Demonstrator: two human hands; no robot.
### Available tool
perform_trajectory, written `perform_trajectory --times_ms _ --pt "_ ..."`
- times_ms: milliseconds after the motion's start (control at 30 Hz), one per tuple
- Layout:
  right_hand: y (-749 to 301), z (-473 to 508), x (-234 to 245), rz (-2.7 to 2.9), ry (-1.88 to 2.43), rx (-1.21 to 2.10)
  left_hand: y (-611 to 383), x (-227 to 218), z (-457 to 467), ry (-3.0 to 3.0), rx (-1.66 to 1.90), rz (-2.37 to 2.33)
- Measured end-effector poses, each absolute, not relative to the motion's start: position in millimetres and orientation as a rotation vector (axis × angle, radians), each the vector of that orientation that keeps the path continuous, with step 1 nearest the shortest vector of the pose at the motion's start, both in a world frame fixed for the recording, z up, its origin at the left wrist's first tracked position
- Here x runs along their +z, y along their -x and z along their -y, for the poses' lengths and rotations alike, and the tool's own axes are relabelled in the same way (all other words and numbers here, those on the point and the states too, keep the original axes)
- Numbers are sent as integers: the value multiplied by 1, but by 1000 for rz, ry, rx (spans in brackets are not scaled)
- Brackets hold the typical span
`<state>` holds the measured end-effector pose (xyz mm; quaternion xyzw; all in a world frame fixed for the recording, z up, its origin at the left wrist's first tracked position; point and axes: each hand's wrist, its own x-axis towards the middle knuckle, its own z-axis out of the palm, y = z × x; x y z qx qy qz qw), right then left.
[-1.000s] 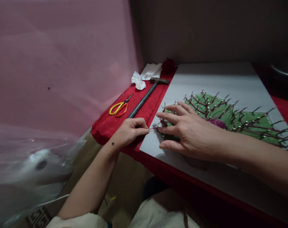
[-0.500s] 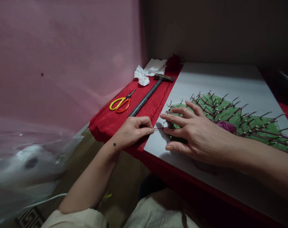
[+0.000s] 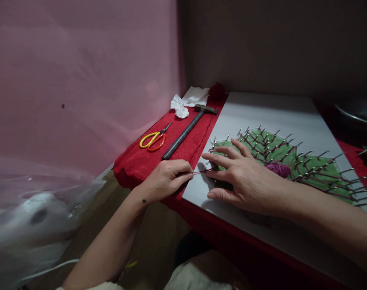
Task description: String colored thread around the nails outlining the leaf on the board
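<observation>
A white board (image 3: 262,108) lies on a red cloth and carries a green shape (image 3: 280,155) studded with several nails strung with dark red thread. My left hand (image 3: 168,177) is closed in a pinch on the thread's end (image 3: 200,172), pulled taut off the board's left edge. My right hand (image 3: 246,177) lies flat on the green shape with fingers spread, its fingertips beside the nails where the thread starts. A small purple yarn ball (image 3: 278,169) rests on the green shape just behind that hand.
On the red cloth (image 3: 135,163) to the left lie yellow-orange scissors (image 3: 153,140), a hammer (image 3: 187,131), crumpled white tissue (image 3: 180,105) and a dark red yarn ball (image 3: 216,92). A pink wall stands left; a clear plastic bag (image 3: 35,213) sits lower left. A metal bowl (image 3: 357,114) is far right.
Both hands keep their hold and pose on the thread and board. Only the view has shifted slightly, so everything sits a little lower in the picture.
</observation>
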<state>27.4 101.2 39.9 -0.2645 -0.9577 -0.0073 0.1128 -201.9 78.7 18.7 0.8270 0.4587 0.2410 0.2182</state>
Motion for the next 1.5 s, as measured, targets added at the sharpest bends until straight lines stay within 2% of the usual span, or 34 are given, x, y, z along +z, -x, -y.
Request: perform_trajectory --times_ms 367,867,1500 --pt "-56 -83 45 2700 878 -49 208 24 -62 -2628 647 -1314" --pt "-79 -76 34 2628 851 -40 183 27 -36 -2956 277 -1432" --pt "-89 -93 37 2498 911 75 147 60 -53 -2427 506 -1329"
